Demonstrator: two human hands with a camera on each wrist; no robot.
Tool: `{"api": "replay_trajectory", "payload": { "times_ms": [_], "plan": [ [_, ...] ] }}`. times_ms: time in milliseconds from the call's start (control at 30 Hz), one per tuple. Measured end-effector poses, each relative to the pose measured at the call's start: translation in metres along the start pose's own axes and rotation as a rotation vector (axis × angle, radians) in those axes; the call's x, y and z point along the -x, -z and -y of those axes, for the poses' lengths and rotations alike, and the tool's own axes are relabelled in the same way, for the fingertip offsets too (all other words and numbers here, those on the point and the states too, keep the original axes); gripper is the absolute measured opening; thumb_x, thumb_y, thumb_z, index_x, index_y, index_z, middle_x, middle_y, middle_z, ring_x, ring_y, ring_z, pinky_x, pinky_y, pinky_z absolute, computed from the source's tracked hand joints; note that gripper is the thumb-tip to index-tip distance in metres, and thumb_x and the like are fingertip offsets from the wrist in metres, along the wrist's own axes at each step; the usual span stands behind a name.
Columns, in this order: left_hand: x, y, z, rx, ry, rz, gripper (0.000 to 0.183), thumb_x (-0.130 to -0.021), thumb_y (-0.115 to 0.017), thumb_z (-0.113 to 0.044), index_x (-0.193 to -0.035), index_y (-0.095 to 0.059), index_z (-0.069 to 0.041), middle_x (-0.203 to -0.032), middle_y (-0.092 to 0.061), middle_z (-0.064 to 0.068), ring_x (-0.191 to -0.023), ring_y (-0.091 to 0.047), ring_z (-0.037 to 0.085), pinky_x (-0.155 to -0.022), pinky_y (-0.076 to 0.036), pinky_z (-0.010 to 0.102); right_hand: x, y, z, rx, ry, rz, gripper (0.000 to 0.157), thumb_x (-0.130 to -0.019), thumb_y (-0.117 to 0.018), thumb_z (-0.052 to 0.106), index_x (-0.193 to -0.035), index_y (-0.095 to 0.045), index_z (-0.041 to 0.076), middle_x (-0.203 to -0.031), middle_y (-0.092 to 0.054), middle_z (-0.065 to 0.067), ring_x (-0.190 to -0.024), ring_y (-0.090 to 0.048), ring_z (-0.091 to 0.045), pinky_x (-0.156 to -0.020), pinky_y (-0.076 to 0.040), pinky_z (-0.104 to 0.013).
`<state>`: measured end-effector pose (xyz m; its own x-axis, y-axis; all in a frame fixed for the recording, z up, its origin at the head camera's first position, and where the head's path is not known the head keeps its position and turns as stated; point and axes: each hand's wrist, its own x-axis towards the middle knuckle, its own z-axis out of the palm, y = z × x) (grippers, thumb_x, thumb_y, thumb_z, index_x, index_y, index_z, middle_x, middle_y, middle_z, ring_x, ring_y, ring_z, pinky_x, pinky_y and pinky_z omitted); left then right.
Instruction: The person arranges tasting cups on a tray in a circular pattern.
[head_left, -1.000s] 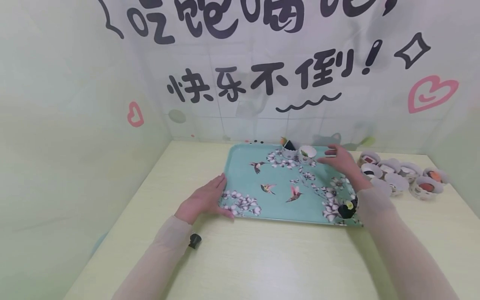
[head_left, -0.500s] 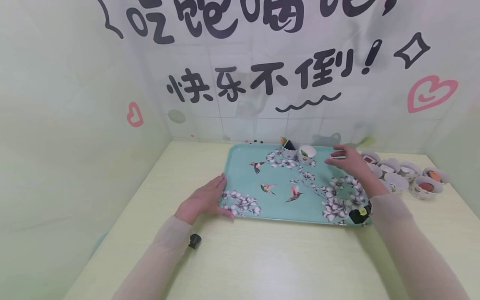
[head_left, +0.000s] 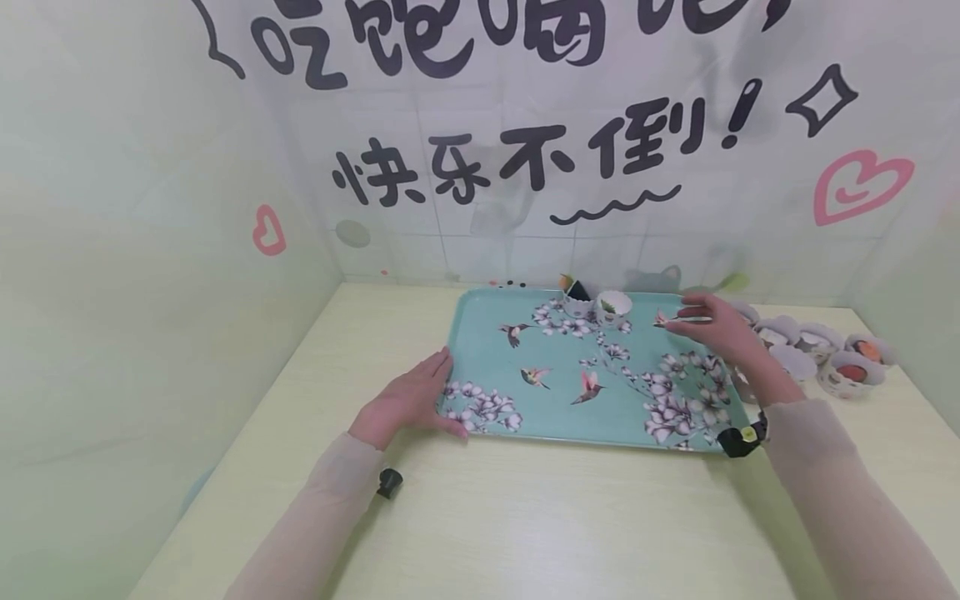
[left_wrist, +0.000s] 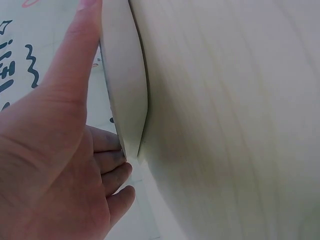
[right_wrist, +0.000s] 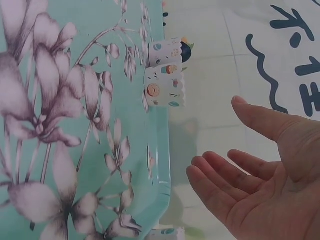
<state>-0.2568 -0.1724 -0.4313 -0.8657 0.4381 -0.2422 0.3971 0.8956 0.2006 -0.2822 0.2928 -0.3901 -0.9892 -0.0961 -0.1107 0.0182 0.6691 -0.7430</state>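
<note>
A turquoise tray [head_left: 483,333] printed with flowers and hummingbirds lies on the table. My left hand [head_left: 408,396] rests against its left edge, fingers and thumb extended; in the left wrist view the fingertips [left_wrist: 116,172] lie along the tray's side. Over the back right part of the tray hovers my right hand [head_left: 723,333], thumb and fingers spread apart with nothing between them. Two small patterned paper cups stand side by side at the tray's back edge: one cup [head_left: 579,305] with a dark and orange item, the other cup [head_left: 614,312] with something green inside.
Right of the tray several similar paper cups stand close together, among them a cup [head_left: 852,375] with a reddish-brown item and a cup [head_left: 870,350] with an orange one. My right forearm hides some. A lettered wall sheet [head_left: 510,237] hangs behind the table [head_left: 510,525].
My right hand has moved to the right, away from the two cups on the tray and toward the group of cups. The left hand and tray have stayed put.
</note>
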Motion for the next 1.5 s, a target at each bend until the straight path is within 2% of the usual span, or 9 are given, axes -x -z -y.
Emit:
{"api": "replay_trajectory", "payload": {
  "times_ms": [267, 433, 667, 1100, 1367, 1400, 1467, 1500],
  "plan": [
    [0.000, 0.001, -0.001, 0.002, 0.007, -0.001, 0.133, -0.068, -0.080, -0.066, -0.158, -0.011, 0.003, -0.168, -0.007, 0.019, -0.156, -0.012, 0.034, -0.127, -0.023, 0.045, 0.005, 0.009, -0.008, 0.037, 0.012, -0.028, 0.082, -0.100, -0.058, 0.042, -0.152, -0.024, -0.010, -0.149, -0.038, -0.037, -0.137, -0.038, -0.053, -0.110, -0.040, -0.064],
    [0.002, 0.003, -0.003, 0.003, 0.010, 0.001, 0.133, -0.068, -0.079, -0.067, -0.158, -0.011, 0.003, -0.168, -0.007, 0.019, -0.156, -0.012, 0.034, -0.127, -0.023, 0.045, 0.010, 0.014, -0.012, 0.043, -0.020, -0.031, 0.086, -0.099, -0.058, 0.047, -0.152, -0.022, -0.010, -0.150, -0.037, -0.037, -0.138, -0.036, -0.054, -0.111, -0.038, -0.066],
    [0.001, 0.002, -0.002, 0.007, 0.009, 0.002, 0.133, -0.068, -0.079, -0.067, -0.158, -0.011, 0.003, -0.168, -0.007, 0.019, -0.156, -0.012, 0.034, -0.127, -0.023, 0.045, 0.018, 0.021, -0.019, 0.051, -0.009, -0.041, 0.079, -0.100, -0.058, 0.039, -0.151, -0.024, -0.011, -0.147, -0.038, -0.038, -0.136, -0.038, -0.054, -0.109, -0.040, -0.065],
    [-0.001, -0.001, 0.001, 0.004, 0.015, 0.012, 0.135, -0.067, -0.078, -0.068, -0.159, -0.008, 0.001, -0.168, -0.004, 0.018, -0.156, -0.010, 0.034, -0.127, -0.021, 0.045, 0.030, 0.032, -0.032, 0.074, 0.008, -0.064, 0.074, -0.101, -0.056, 0.040, -0.150, -0.029, -0.009, -0.146, -0.041, -0.037, -0.133, -0.042, -0.053, -0.106, -0.041, -0.066],
    [0.000, 0.000, 0.000, 0.008, 0.016, 0.013, 0.135, -0.067, -0.079, -0.068, -0.159, -0.008, 0.001, -0.168, -0.004, 0.018, -0.156, -0.011, 0.034, -0.127, -0.022, 0.045, 0.040, 0.038, -0.040, 0.067, -0.038, -0.077, 0.080, -0.101, -0.053, 0.045, -0.153, -0.023, -0.007, -0.148, -0.036, -0.038, -0.135, -0.036, -0.056, -0.105, -0.040, -0.069],
    [0.000, 0.000, 0.000, 0.007, 0.018, 0.015, 0.135, -0.068, -0.079, -0.068, -0.159, -0.008, 0.001, -0.169, -0.004, 0.018, -0.156, -0.010, 0.034, -0.127, -0.022, 0.045, 0.042, 0.039, -0.041, 0.070, -0.038, -0.081, 0.080, -0.101, -0.053, 0.045, -0.153, -0.023, -0.008, -0.148, -0.037, -0.038, -0.135, -0.036, -0.056, -0.102, -0.043, -0.067],
    [0.000, 0.000, 0.000, 0.008, 0.016, 0.014, 0.134, -0.068, -0.078, -0.068, -0.159, -0.008, 0.001, -0.169, -0.004, 0.018, -0.156, -0.010, 0.034, -0.127, -0.022, 0.045, 0.045, 0.042, -0.043, 0.080, -0.036, -0.090, 0.080, -0.101, -0.053, 0.044, -0.152, -0.023, -0.009, -0.147, -0.038, -0.039, -0.133, -0.037, -0.056, -0.096, -0.053, -0.047],
    [0.000, 0.000, 0.000, 0.009, 0.017, 0.016, 0.134, -0.068, -0.078, -0.068, -0.159, -0.008, 0.001, -0.169, -0.003, 0.018, -0.157, -0.010, 0.033, -0.127, -0.022, 0.045, 0.046, 0.044, -0.045, 0.082, -0.032, -0.096, 0.079, -0.101, -0.054, 0.043, -0.152, -0.024, -0.009, -0.146, -0.038, -0.039, -0.132, -0.038, -0.056, -0.091, -0.055, -0.036]
  ]
}}
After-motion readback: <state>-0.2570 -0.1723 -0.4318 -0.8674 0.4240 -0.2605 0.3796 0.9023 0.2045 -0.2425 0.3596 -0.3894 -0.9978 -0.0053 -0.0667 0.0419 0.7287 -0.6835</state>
